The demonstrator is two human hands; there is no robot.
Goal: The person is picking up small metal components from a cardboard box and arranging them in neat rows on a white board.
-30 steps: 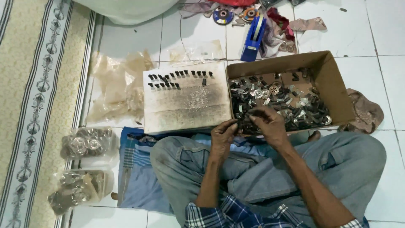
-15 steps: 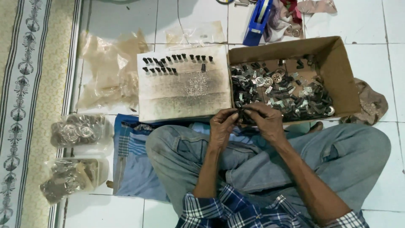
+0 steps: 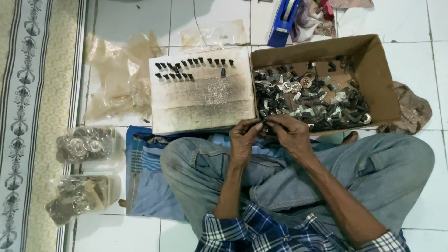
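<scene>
Both hands, left hand (image 3: 243, 135) and right hand (image 3: 289, 133), pinched shut on one small dark part (image 3: 262, 122) between fingertips, lying crosswise at the box's (image 3: 373, 65) near edge, board (image 3: 200, 93) just left.

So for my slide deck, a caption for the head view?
Both hands pinch a small dark part beside a cardboard box of metal pieces.

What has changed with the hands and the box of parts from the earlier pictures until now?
Right hand drew back from the parts in the box and met the left hand at the box's near edge; both now pinch a small dark part between the fingertips. The board with its rows of pieces and the bags look unchanged.
</scene>
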